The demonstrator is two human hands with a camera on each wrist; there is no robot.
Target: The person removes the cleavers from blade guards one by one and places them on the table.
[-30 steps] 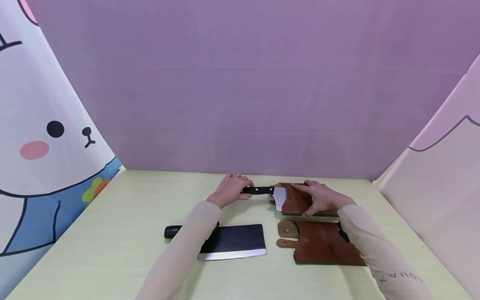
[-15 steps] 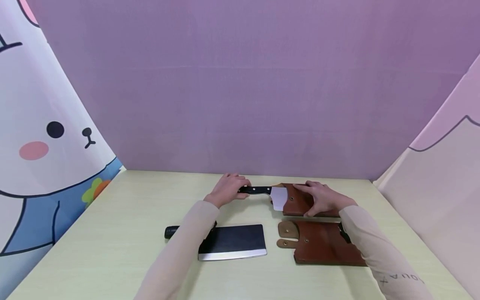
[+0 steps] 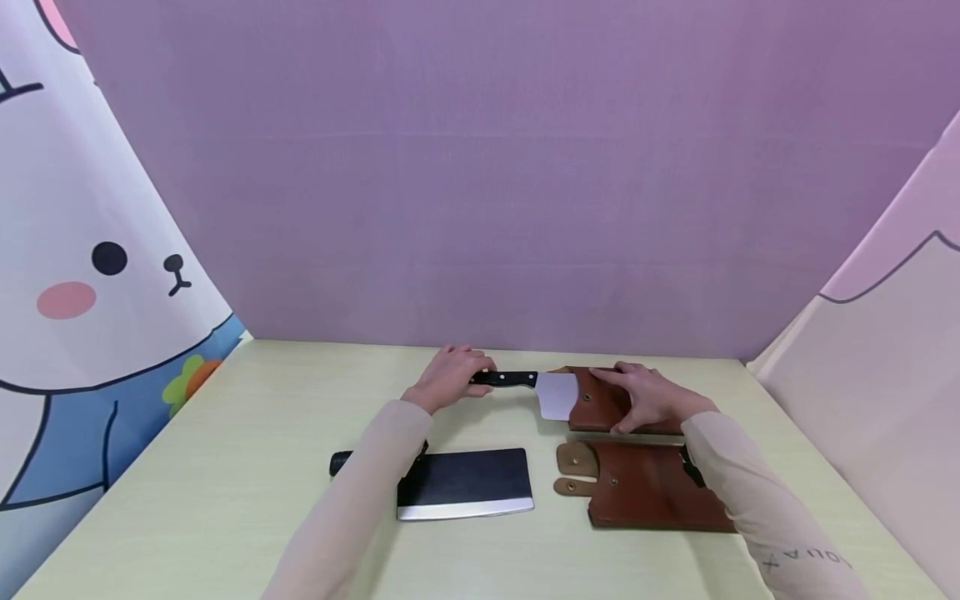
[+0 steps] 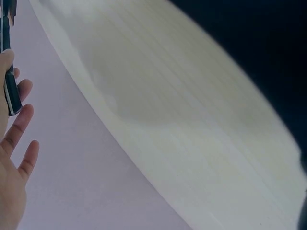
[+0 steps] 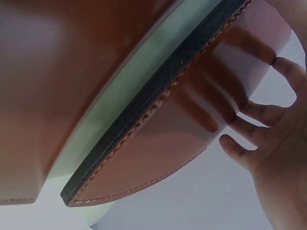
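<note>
Far back on the table, my left hand (image 3: pixel 450 377) pinches the black riveted handle of a cleaver (image 3: pixel 557 396) between thumb and fingers; the other fingers spread loosely in the left wrist view. The rest of its blade is hidden inside a brown leather sheath (image 3: pixel 596 404). My right hand (image 3: pixel 651 394) spans this sheath, thumb at the near edge and fingers along the far edge. Fingertips meet the stitched leather sheath (image 5: pixel 158 148) in the right wrist view.
A larger dark cleaver (image 3: pixel 472 479) with a bright edge lies in front, its handle partly under my left forearm. A second brown sheath (image 3: pixel 652 487) with two open strap flaps lies beneath my right forearm. A purple backdrop (image 3: pixel 480 208) rises behind the pale table (image 3: pixel 225 483).
My left hand has drawn the cleaver leftward, and more of its blade shows outside the sheath. The sheath and right hand have shifted slightly right.
</note>
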